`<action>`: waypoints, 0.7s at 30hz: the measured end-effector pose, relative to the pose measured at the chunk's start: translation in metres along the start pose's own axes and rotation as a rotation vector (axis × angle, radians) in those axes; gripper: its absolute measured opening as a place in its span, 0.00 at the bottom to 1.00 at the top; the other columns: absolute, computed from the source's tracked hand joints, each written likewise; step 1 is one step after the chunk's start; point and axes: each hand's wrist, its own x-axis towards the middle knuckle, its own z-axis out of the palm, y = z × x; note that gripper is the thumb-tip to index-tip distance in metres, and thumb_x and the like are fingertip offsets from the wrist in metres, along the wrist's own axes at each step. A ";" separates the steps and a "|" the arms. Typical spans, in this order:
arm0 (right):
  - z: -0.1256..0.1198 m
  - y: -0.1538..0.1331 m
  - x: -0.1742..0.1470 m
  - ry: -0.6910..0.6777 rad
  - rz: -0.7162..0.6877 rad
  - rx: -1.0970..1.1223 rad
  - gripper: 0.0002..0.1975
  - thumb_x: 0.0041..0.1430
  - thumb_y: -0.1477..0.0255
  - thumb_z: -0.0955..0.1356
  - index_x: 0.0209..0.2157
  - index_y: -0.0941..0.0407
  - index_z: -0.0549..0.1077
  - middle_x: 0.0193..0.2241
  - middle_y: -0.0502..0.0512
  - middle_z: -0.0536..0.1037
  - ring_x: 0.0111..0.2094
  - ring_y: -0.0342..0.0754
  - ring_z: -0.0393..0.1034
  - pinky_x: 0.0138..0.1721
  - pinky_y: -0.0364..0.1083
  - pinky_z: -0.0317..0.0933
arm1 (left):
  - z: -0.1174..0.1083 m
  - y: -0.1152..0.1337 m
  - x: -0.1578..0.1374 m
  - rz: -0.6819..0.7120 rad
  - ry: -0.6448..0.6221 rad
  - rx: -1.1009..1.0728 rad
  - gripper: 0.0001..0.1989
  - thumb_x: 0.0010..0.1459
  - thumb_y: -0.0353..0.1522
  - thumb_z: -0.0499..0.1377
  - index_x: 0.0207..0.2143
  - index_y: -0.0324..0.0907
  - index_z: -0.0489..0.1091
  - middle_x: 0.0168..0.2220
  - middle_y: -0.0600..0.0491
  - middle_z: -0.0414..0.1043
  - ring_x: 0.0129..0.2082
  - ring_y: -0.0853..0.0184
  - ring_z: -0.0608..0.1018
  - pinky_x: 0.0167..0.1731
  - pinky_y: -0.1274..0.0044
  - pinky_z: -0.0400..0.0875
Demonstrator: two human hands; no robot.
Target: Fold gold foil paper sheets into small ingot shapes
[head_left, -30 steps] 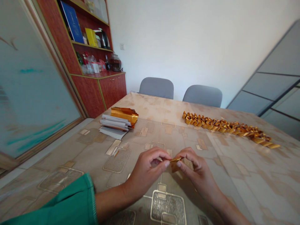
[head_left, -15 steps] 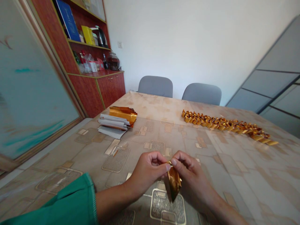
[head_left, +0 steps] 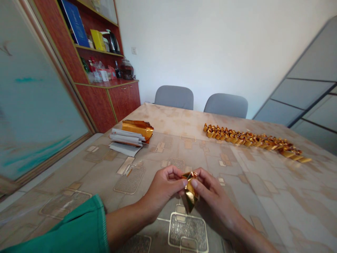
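Between my two hands is a folded gold foil paper point(head_left: 191, 195), its pointed lower end hanging toward me and its top edges spread a little. My left hand point(head_left: 168, 184) pinches it from the left, thumb on the near face. From the other side my right hand point(head_left: 210, 188) grips it, its thumb also pressed on the foil. The fingers behind the paper are partly hidden. Further off to the left lies a stack of gold foil sheets point(head_left: 137, 128) beside pale folded papers point(head_left: 125, 138). Rows of folded gold pieces point(head_left: 247, 138) stretch across the right side.
The table point(head_left: 163, 165) has a patterned cover. Two grey chairs point(head_left: 173, 96) stand at its far edge, before a white wall. A red-brown cabinet point(head_left: 123, 98) with shelved items is at the left, near a frosted glass door point(head_left: 34, 98).
The foil piece has been raised slightly and its top now shows more, opened wider above my thumbs. Both hands stay gripping it. The stack and the rows look unchanged.
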 end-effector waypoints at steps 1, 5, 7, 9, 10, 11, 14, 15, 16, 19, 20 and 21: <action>0.001 0.000 0.000 -0.016 -0.007 0.012 0.11 0.61 0.62 0.71 0.38 0.55 0.71 0.29 0.50 0.72 0.30 0.45 0.65 0.30 0.44 0.59 | 0.000 0.001 0.000 0.017 0.025 0.001 0.15 0.44 0.34 0.71 0.27 0.38 0.68 0.23 0.56 0.72 0.22 0.74 0.72 0.24 0.82 0.66; 0.004 0.004 0.003 -0.036 -0.069 0.074 0.09 0.61 0.67 0.71 0.38 0.54 0.69 0.27 0.48 0.71 0.28 0.43 0.64 0.30 0.44 0.58 | -0.002 0.002 0.002 0.050 0.059 0.018 0.13 0.44 0.32 0.70 0.26 0.38 0.68 0.22 0.57 0.72 0.21 0.74 0.71 0.24 0.81 0.65; 0.003 0.006 0.003 -0.031 -0.079 0.077 0.11 0.60 0.67 0.72 0.41 0.52 0.68 0.26 0.45 0.68 0.26 0.42 0.63 0.29 0.43 0.58 | -0.004 0.003 0.004 0.030 0.053 -0.001 0.14 0.44 0.32 0.70 0.28 0.38 0.68 0.22 0.57 0.71 0.21 0.75 0.71 0.24 0.81 0.65; -0.001 0.004 0.003 -0.011 -0.075 0.024 0.14 0.62 0.65 0.70 0.48 0.50 0.66 0.25 0.44 0.66 0.26 0.43 0.63 0.27 0.44 0.58 | -0.006 0.004 0.006 -0.020 0.047 -0.046 0.15 0.44 0.32 0.71 0.30 0.39 0.68 0.23 0.57 0.72 0.22 0.74 0.72 0.25 0.81 0.66; -0.004 0.002 0.002 0.009 -0.090 -0.046 0.15 0.64 0.65 0.68 0.51 0.49 0.65 0.26 0.45 0.66 0.26 0.44 0.63 0.28 0.44 0.59 | -0.008 0.005 0.006 -0.049 0.049 -0.073 0.16 0.43 0.32 0.71 0.31 0.39 0.67 0.24 0.57 0.73 0.24 0.73 0.73 0.26 0.80 0.67; -0.007 -0.001 0.002 0.036 -0.128 -0.149 0.15 0.66 0.65 0.66 0.53 0.49 0.65 0.28 0.47 0.67 0.28 0.45 0.64 0.29 0.45 0.60 | -0.009 0.006 0.007 -0.078 0.053 -0.101 0.17 0.43 0.32 0.71 0.32 0.39 0.67 0.26 0.56 0.73 0.25 0.72 0.75 0.28 0.79 0.68; -0.016 -0.012 -0.001 0.050 -0.374 -0.583 0.19 0.66 0.73 0.63 0.57 0.46 0.65 0.41 0.55 0.71 0.42 0.51 0.67 0.43 0.51 0.63 | -0.013 0.008 0.008 -0.143 0.044 -0.176 0.17 0.43 0.30 0.70 0.33 0.40 0.66 0.30 0.54 0.75 0.29 0.69 0.77 0.32 0.77 0.70; -0.018 -0.015 -0.001 0.009 -0.455 -0.705 0.21 0.65 0.76 0.63 0.57 0.45 0.66 0.46 0.57 0.70 0.46 0.52 0.66 0.47 0.53 0.63 | -0.013 0.008 0.008 -0.161 0.029 -0.195 0.17 0.43 0.30 0.70 0.33 0.39 0.66 0.30 0.54 0.75 0.30 0.69 0.77 0.33 0.76 0.71; -0.019 -0.018 -0.001 -0.039 -0.519 -0.807 0.23 0.63 0.78 0.64 0.58 0.45 0.66 0.50 0.58 0.68 0.49 0.53 0.64 0.49 0.54 0.62 | -0.013 0.008 0.007 -0.177 0.011 -0.209 0.17 0.44 0.29 0.70 0.34 0.39 0.66 0.30 0.54 0.75 0.30 0.69 0.77 0.34 0.76 0.71; -0.018 -0.025 -0.001 -0.148 -0.654 -1.002 0.23 0.62 0.77 0.66 0.56 0.43 0.71 0.53 0.59 0.67 0.52 0.56 0.63 0.48 0.55 0.63 | -0.012 0.008 0.005 -0.206 -0.021 -0.224 0.18 0.44 0.30 0.70 0.34 0.39 0.66 0.31 0.53 0.75 0.30 0.69 0.77 0.34 0.76 0.70; -0.017 -0.026 -0.001 -0.160 -0.693 -1.037 0.20 0.62 0.76 0.67 0.54 0.43 0.73 0.52 0.58 0.68 0.52 0.56 0.64 0.47 0.55 0.64 | -0.012 0.008 0.005 -0.209 -0.017 -0.219 0.18 0.43 0.30 0.70 0.35 0.39 0.66 0.31 0.53 0.75 0.29 0.69 0.77 0.33 0.77 0.70; -0.016 -0.027 -0.001 -0.161 -0.727 -1.057 0.18 0.62 0.75 0.68 0.51 0.43 0.75 0.50 0.58 0.70 0.51 0.56 0.65 0.46 0.55 0.64 | -0.012 0.008 0.004 -0.207 -0.007 -0.209 0.19 0.43 0.30 0.71 0.34 0.39 0.66 0.31 0.53 0.76 0.29 0.70 0.77 0.33 0.77 0.70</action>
